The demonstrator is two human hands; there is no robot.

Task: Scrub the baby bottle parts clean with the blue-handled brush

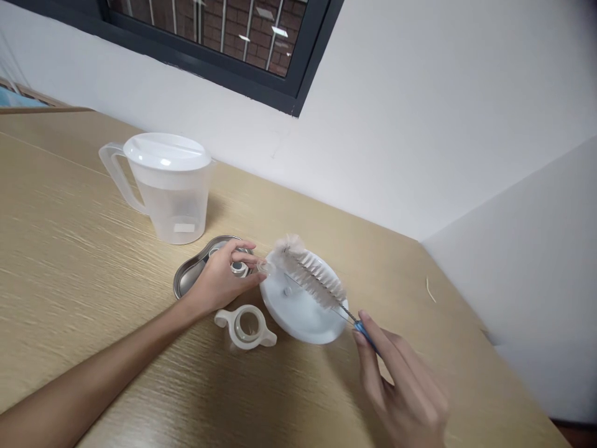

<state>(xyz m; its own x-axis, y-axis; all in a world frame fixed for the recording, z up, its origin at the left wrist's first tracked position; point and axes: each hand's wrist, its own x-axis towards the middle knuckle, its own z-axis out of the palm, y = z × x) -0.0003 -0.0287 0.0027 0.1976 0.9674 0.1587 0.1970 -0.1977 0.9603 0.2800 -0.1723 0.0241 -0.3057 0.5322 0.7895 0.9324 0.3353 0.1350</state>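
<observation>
My right hand (401, 373) is closed on the blue handle of a bottle brush (310, 274), whose white bristles extend over a white bowl (317, 333). My left hand (228, 274) pinches a small clear piece (263, 267) at the bowl's left rim; its exact kind I cannot make out. A thin line runs beside the brush toward this piece. Close below my left hand stands a bottle with a two-handled cream ring (246, 326). Partly hidden behind that hand, a metal kidney dish (187, 281) holds small round parts (239, 268).
A lidded translucent pitcher (175, 193) stands behind the kidney dish, toward the wall. A thin pale strip (430, 290) lies on the wooden table (116, 274) at right. White walls (396, 124) border the table, with a dark-framed window (209, 43) above.
</observation>
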